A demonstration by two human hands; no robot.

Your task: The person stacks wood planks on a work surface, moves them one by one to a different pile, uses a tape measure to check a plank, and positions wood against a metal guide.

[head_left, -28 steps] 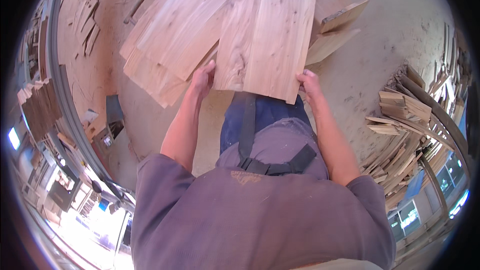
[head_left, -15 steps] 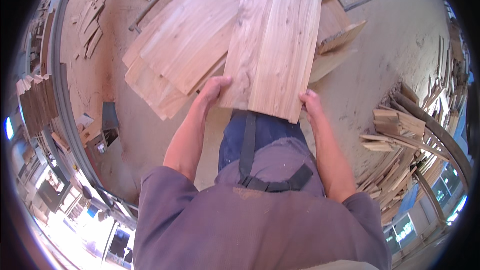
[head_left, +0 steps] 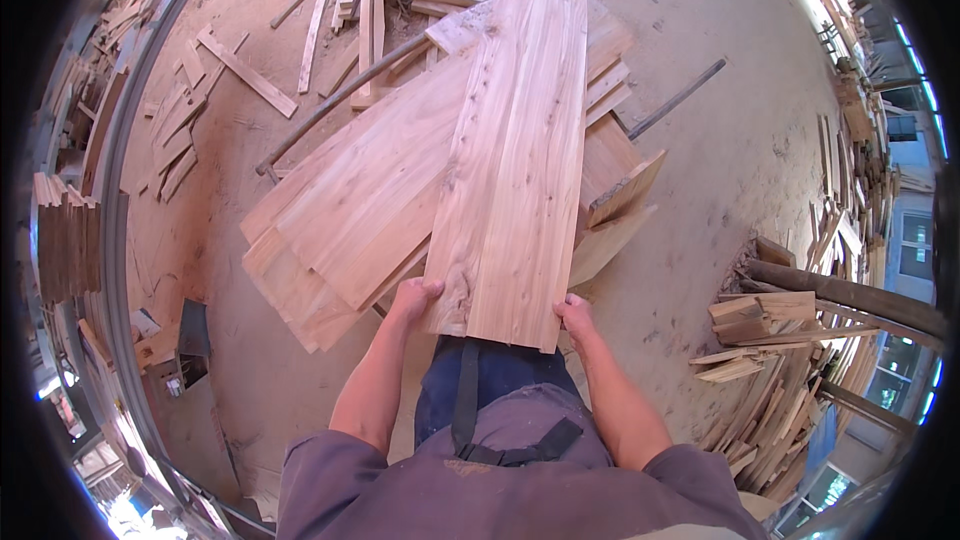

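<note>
A long, pale wooden panel (head_left: 515,170) with visible grain and knots stretches away from my body. My left hand (head_left: 412,302) grips its near left edge, thumb on top and fingers hidden beneath. At the near right corner my right hand (head_left: 573,316) is closed on the same panel. Beneath and left of it lies a fanned stack of similar wide panels (head_left: 345,205). More panels (head_left: 620,225) stick out under its right side, one of them tilted up.
Dark metal bars (head_left: 345,90) poke out around the stack. Loose wood strips (head_left: 245,75) lie on the dusty floor at left, beside a long metal rail (head_left: 120,200). At right sits a heap of offcuts (head_left: 770,380) with a thick pole (head_left: 850,295).
The view has tilted upward, so the panel's far end and more of the floor beyond now show. Both hands keep their hold on the panel's near end.
</note>
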